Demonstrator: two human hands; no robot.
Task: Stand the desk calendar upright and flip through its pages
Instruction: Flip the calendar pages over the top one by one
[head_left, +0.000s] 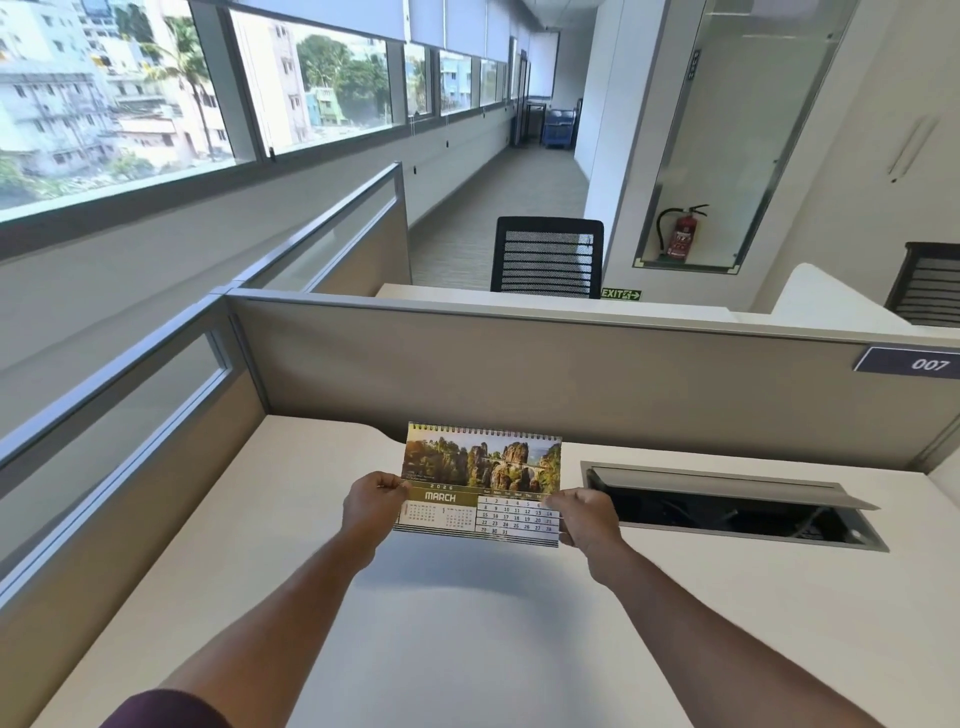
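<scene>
In the centre of the frame, the calendar (482, 483) is held up above the desk (467, 623), open at March. The left hand (371, 501) pinches its left edge; the right hand (587, 519) pinches its right edge.

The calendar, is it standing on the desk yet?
No. Both hands hold the calendar up above the desk.

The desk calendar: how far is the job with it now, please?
Done: the desk calendar faces the camera upright, showing March. In hand: the left hand and right hand each keep a grip on a side edge; whether its base rests on the desk is unclear. Left: releasing it to stand alone and flipping the pages.
</scene>
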